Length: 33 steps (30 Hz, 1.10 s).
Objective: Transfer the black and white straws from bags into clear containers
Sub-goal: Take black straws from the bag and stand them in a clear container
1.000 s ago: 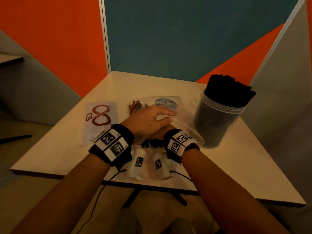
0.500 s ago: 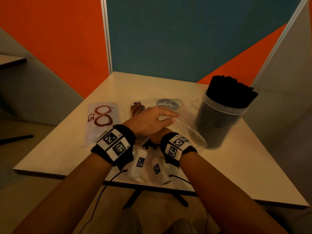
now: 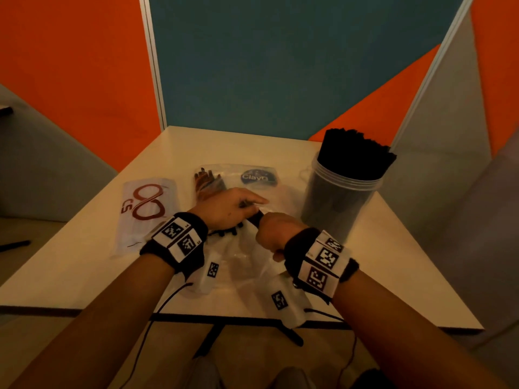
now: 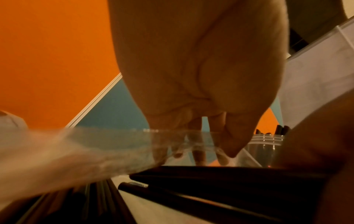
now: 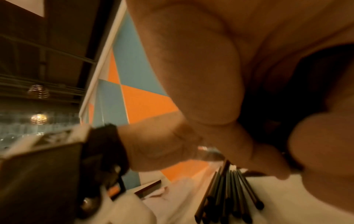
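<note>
Right at the middle of the bench (image 3: 393,248), a bundle of black straws (image 3: 254,217) pokes out of a clear bag (image 3: 244,265) lying flat, and the right hand (image 3: 276,231) is curled tight round the straws. The left hand (image 3: 227,206), just beside it and touching the same bag, has its fingers bent down onto the plastic, pinching its upper layer; from the left wrist view the fingertips (image 4: 222,159) show through the clear film above the dark straws. Beyond the right hand, near the bench's far right corner, stands a clear container (image 3: 339,203) upright, packed with black straws (image 3: 356,153) that stick out over its rim. On the other side of the left hand lies a flat white bag (image 3: 146,211) with a red looping print. Both wrists wear black bands with square printed markers.
</note>
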{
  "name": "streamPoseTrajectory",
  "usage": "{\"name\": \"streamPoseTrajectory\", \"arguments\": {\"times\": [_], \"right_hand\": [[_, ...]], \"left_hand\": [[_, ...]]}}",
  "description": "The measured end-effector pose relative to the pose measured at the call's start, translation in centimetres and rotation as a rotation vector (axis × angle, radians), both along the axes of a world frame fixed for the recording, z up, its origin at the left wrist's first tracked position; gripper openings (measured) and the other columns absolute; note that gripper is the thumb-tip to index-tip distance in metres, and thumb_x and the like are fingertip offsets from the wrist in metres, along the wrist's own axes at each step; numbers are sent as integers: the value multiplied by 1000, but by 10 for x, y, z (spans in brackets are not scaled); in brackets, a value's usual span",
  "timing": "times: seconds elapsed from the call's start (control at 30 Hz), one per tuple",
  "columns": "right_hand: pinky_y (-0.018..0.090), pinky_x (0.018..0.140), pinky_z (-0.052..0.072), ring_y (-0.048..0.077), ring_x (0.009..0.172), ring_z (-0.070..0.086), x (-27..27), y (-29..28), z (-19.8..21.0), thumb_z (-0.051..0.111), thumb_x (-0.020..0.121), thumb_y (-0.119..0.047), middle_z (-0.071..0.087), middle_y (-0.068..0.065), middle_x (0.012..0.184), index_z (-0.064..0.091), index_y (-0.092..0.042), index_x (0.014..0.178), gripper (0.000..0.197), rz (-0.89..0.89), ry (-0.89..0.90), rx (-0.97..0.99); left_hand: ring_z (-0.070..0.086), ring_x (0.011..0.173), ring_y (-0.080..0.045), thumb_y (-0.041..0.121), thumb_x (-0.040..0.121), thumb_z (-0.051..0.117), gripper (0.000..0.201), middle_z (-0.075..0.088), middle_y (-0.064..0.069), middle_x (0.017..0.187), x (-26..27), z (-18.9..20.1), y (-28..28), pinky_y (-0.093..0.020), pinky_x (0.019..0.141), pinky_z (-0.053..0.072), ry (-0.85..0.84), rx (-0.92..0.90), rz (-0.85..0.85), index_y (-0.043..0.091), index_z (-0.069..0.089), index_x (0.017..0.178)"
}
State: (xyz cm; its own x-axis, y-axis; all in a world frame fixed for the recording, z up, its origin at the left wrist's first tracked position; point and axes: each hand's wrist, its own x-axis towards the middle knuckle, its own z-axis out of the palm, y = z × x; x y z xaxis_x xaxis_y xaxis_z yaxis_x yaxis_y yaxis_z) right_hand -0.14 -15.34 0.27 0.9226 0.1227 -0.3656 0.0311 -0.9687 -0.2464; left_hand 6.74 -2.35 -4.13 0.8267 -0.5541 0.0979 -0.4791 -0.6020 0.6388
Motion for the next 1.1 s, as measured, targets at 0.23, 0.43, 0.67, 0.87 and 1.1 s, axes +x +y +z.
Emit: {"name": "streamPoseTrajectory", "arguments": {"times": [0.23, 0.43, 0.67, 0.87, 1.1], "right_hand": [[18, 51, 32, 17, 72, 49, -17, -43, 33, 45, 95, -14, 43, 0, 69, 59, -7, 116, 26, 36, 19, -132], [11, 33, 32, 3, 18, 38, -20, -57, 62, 50, 87, -10, 39, -7, 21, 42, -16, 53, 36, 43, 31, -272], [14, 45, 45, 9, 34, 54, -21, -63, 90, 61, 89, -27, 59, -3, 40, 59, -9, 65, 30, 34, 68, 48], [28, 75, 58, 16, 85, 70, -25, -90, 115, 61, 54, -72, 74, 1, 96, 66, -17, 110, 79, 71, -58, 496], [23, 81, 55, 11, 105, 65, -10, -59, 60, 79, 73, -28, 67, -1, 114, 53, -17, 126, 60, 53, -305, 1005]], "left_hand": [[45, 129, -21, 15, 95, 52, 42, 46, 1, 142, 7, -3, -7, -37, 110, 36, 68, 89, 22, 27, 50, 135], [-26, 139, -9, 22, 81, 69, 91, -2, 19, 154, -17, 7, -32, -46, 107, -23, -222, 299, -132, 39, 9, 148], [59, 92, -1, 18, 83, 71, 26, 67, 2, 106, -36, 13, -64, -28, 86, 47, -189, -236, -119, 13, 65, 108], [61, 67, 5, 14, 90, 62, 5, 66, 2, 83, -45, 27, -66, -14, 65, 47, 29, -577, 40, 14, 64, 94], [66, 65, -10, 4, 89, 60, 4, 66, -7, 74, -56, 39, -60, -17, 63, 51, 77, -772, 69, 7, 63, 89]]}}
